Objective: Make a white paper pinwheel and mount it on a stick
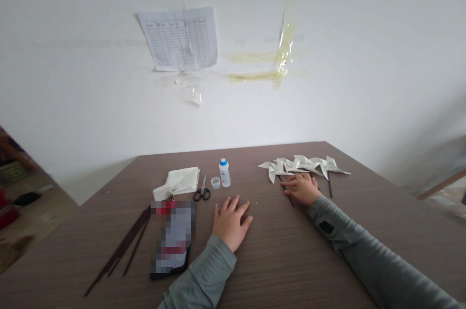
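My left hand lies flat on the table, palm down, with its fingers spread and nothing in them. Farther right, my right hand has its thumb and index finger at the dark stick of the leftmost paper pinwheel, closed on it. The other fingers partly cover neighbouring sticks. Several white paper pinwheels overlap in a row behind that hand; the rightmost pinwheel has its stick pointing toward me.
Left of centre are a blue-capped bottle, a small translucent cup, black-handled scissors and stacked paper sheets. Nearer lie a blurred phone and loose dark sticks. A white wall borders the table's far edge.
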`<state>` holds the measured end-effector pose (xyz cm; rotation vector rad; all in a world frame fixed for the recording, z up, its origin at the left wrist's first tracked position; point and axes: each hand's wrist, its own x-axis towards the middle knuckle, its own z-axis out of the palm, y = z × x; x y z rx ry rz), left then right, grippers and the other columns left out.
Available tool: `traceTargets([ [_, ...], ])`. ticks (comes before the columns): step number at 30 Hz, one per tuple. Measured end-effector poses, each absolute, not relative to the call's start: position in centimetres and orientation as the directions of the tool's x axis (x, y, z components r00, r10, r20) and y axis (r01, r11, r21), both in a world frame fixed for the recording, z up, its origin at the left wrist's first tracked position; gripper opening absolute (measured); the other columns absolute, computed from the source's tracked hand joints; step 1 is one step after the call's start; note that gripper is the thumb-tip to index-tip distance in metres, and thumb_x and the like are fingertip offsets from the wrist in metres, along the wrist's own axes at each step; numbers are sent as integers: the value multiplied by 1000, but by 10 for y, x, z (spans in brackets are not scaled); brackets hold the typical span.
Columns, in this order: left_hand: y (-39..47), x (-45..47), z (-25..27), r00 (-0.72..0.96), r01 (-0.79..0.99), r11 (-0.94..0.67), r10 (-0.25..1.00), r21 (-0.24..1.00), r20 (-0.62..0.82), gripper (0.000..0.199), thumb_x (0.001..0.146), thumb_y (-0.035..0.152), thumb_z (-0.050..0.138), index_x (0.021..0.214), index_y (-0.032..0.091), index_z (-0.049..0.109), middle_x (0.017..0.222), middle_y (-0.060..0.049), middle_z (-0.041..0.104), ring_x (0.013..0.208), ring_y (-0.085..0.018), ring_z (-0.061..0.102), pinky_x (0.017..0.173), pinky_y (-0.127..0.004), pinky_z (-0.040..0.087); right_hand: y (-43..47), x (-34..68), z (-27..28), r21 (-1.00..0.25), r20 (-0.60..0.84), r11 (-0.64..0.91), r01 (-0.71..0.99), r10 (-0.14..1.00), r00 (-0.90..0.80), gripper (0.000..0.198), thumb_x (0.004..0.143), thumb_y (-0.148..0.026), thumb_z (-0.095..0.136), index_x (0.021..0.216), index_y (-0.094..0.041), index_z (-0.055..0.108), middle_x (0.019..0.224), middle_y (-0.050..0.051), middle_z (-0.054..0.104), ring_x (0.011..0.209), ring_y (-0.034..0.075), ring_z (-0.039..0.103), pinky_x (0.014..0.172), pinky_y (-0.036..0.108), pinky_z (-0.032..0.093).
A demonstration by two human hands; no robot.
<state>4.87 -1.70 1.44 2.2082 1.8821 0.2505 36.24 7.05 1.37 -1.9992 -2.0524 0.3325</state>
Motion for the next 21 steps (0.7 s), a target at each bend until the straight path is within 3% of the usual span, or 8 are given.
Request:
traceTargets([
  [7,-17,47,13,172,946,-161,985,283,-15,58,123,32,76,179,42,83,202,-9,65,192,-46,56,159,-82,41,72,372,13,-381,104,27,924,995,13,33,103,-25,91,130,-37,105,151,16,92,160,56,70,142,84,47],
  [21,-16,45,9,184,943,-173,983,283,-10,59,123,32,75,180,43,82,202,-9,66,192,-45,56,159,-83,41,74,384,18,-340,89,-10,941,995,43,38,108,-25,83,137,-37,105,157,16,91,161,52,67,133,68,51],
])
